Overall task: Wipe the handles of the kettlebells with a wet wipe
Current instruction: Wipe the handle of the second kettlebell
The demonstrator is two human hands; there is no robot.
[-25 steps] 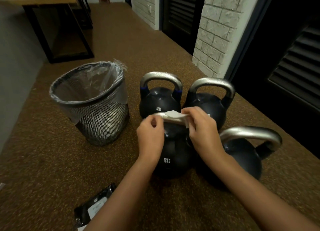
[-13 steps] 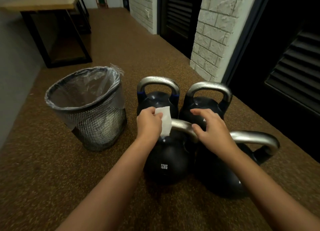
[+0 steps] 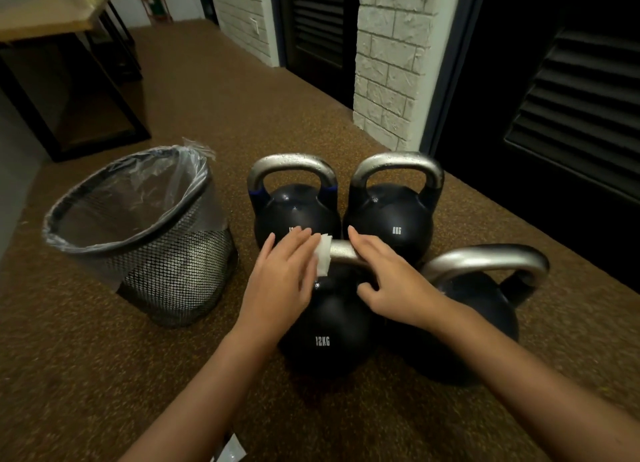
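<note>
Wiping step: the left hand (image 3: 282, 274) is pressing the wet wipe (image 3: 323, 258) against the left end of the near kettlebell's handle (image 3: 343, 252), fingers lying nearly straight over it.
Right hand: the right hand (image 3: 391, 278) is resting on the same handle's right part, fingers draped over the bar and thumb below; whether it is truly gripping, I cannot tell.
Handle axis: the bar is running left to right between the two hands, just in front of the person, above the 12KG kettlebell (image 3: 325, 326).
Nearer hand: the left is sitting on the wipe, so the stroke is probably travelling rightward along the bar toward the right hand.
Other handles: three more kettlebells are standing touching or just beside, two behind (image 3: 292, 170) (image 3: 398, 169) and one to the right (image 3: 485, 260).
Bin: a lined mesh bin (image 3: 138, 219) is standing to the left.
</note>
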